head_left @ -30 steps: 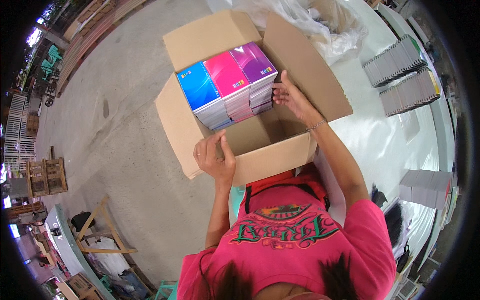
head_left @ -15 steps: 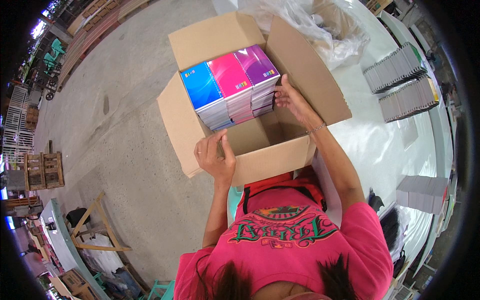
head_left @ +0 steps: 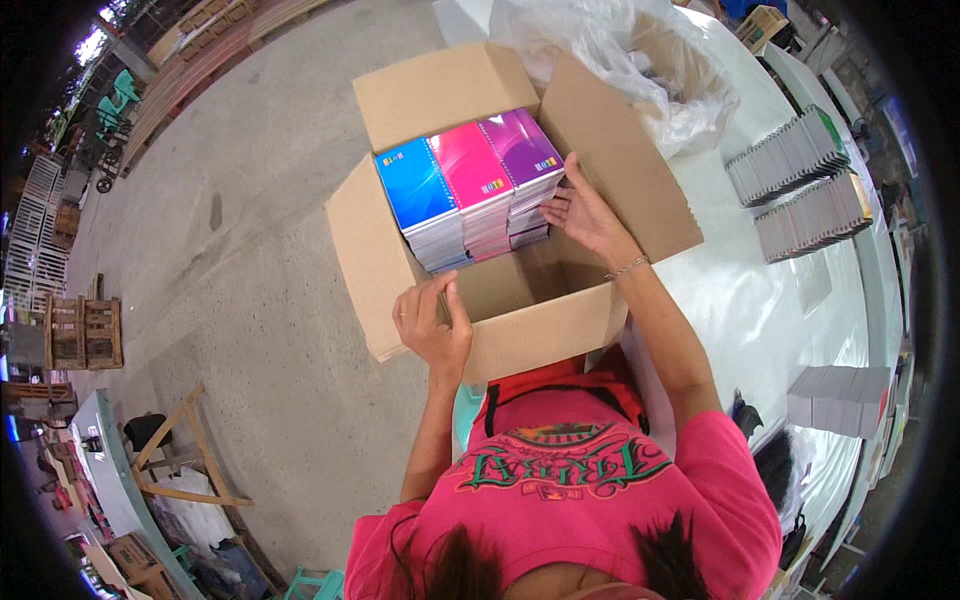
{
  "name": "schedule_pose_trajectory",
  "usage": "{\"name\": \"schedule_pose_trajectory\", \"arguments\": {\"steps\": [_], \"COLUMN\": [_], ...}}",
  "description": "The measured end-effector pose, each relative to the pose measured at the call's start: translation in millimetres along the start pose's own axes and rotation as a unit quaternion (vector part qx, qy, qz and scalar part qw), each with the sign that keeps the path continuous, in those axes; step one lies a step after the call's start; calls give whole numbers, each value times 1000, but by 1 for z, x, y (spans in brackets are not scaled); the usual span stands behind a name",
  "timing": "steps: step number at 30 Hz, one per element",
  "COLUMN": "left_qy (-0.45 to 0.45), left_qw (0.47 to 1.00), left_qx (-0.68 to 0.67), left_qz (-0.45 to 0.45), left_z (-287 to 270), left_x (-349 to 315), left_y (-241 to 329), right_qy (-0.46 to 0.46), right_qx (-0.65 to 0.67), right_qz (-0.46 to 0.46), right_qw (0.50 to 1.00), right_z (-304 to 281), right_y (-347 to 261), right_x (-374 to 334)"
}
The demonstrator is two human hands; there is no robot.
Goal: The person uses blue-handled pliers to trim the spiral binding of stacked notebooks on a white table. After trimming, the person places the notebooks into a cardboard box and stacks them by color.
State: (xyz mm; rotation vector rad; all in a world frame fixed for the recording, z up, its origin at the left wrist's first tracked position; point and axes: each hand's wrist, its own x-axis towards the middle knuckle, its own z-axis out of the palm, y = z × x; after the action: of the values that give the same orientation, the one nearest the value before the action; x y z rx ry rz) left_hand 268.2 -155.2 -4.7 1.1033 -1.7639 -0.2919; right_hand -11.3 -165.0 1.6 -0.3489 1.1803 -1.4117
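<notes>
Resting left hand (head_left: 433,322) at the box (head_left: 555,330), couldn't tell if gripping; held right hand (head_left: 590,218) open beside notebook stacks (head_left: 470,165); apparently filled just the far part!

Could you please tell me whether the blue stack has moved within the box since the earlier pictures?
No, the blue stack stays in the far left corner of the box.

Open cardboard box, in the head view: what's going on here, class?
A person works with both hands at the open cardboard box. Blue, pink and purple notebook stacks stand side by side toward its far side. The right hand is at the purple stack's side; the left hand is at the box's near-left corner. Two rows of bound books stand on the table at right.
</notes>
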Motion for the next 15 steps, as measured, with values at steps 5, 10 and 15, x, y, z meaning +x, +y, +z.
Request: {"name": "schedule_pose_trajectory", "arguments": {"steps": [5,10,15], "left_qy": [-23,-140,-187], "left_qw": [999,990,972], "left_qx": [-9,-26,-37], "left_qz": [-23,-19,138], "left_z": [-6,-20,2], "left_x": [2,20,75], "left_y": [4,12,21], "right_qy": [58,146,124], "right_qx": [-52,-29,-48], "right_qz": [29,35,18], "right_qw": [997,988,991], "right_z": [6,6,2], "right_y": [-1,1,-3], "right_x": [17,35,43]}}
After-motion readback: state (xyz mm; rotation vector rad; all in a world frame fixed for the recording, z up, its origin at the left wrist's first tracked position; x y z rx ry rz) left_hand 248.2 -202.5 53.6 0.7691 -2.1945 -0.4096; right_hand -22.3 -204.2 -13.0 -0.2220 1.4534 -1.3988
